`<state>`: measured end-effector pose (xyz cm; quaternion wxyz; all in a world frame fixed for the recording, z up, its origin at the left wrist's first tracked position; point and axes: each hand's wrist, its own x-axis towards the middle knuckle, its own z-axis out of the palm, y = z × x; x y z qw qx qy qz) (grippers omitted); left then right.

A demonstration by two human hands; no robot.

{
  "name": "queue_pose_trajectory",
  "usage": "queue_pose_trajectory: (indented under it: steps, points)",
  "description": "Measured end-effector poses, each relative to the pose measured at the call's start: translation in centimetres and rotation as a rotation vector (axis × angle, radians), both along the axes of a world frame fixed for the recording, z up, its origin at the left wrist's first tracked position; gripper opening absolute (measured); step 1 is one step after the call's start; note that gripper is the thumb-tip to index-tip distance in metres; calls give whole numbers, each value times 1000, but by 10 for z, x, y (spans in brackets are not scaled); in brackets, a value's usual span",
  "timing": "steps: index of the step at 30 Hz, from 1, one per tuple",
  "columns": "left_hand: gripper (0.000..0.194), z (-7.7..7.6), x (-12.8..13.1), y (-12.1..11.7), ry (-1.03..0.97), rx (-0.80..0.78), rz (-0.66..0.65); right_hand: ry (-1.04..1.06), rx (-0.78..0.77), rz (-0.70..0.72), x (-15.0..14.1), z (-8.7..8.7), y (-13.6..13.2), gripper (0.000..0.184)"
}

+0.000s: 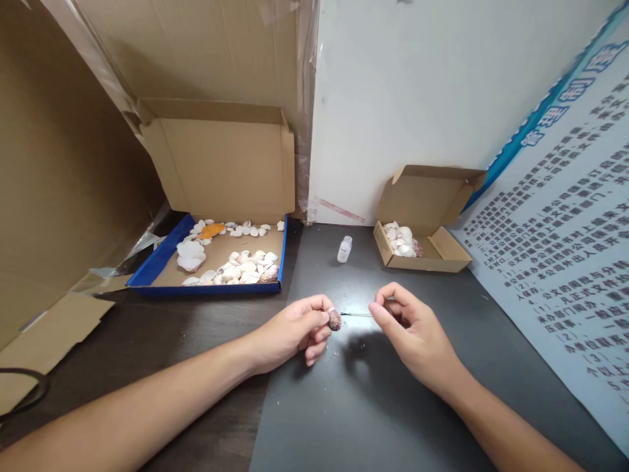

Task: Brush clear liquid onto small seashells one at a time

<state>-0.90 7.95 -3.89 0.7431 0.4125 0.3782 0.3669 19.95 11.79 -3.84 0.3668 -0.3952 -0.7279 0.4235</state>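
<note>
My left hand pinches a small brown-and-white shell between thumb and fingers, above the dark grey mat. My right hand is closed on a thin brush with a pale shaft and a dark tip. The tip reaches the shell's right edge; whether it presses on it I cannot tell. My right fingers cover the brush's other end. Beyond both hands stands a small clear glass bottle with a pale label and an uncapped neck.
At the left, a blue-sided cardboard box with its lid raised holds many white shells and an orange one. A smaller open box at the right holds more shells. Cardboard walls, a white panel and a printed poster surround the table.
</note>
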Motion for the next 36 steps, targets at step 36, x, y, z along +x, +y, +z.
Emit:
queue_pose_trajectory:
  steps: [36]
  points:
    - [10, -3, -1, 1, -36, -8, 7, -44, 137, 71, 1, 0, -6, 14]
